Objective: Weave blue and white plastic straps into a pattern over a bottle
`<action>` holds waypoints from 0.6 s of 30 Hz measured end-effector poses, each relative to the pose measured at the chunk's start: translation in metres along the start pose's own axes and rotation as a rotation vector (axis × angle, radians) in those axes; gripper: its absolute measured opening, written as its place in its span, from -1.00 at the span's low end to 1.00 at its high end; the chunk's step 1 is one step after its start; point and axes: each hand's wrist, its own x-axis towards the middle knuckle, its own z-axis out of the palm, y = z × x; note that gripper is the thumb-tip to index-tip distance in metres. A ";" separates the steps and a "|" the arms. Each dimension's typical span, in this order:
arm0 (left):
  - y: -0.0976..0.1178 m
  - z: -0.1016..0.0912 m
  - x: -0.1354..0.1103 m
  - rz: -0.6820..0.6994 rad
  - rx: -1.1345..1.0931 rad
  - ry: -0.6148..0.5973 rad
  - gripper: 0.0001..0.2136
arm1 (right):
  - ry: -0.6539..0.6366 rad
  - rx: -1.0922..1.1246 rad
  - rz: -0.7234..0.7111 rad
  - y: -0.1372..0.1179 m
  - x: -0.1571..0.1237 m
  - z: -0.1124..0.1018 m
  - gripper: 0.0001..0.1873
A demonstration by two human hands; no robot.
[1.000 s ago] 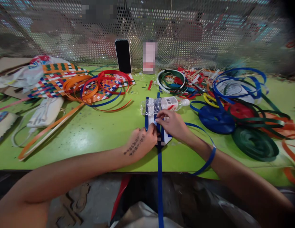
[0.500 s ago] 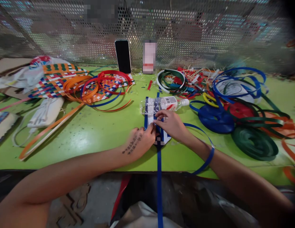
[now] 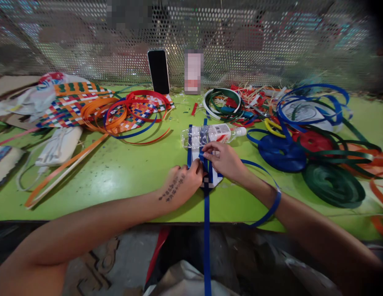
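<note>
I see a phone (image 3: pixel 158 72) upright against the mesh panel (image 3: pixel 86 45); a woven mat (image 3: pixel 70 105) far left; a blue coil (image 3: pixel 282 153) beside a green coil (image 3: pixel 333 187) at right.

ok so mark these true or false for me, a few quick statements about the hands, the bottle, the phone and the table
1. Both the left hand and the right hand are on the blue-and-white weave. True.
2. The water bottle stands upright. False: it lies on its side just beyond the hands.
3. The phone leans against the mesh wall. True.
4. The table is red. False: it is green.
</note>
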 end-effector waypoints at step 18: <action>-0.002 -0.001 0.002 -0.004 -0.014 0.004 -0.71 | 0.047 -0.380 -0.160 -0.023 -0.015 -0.012 -0.82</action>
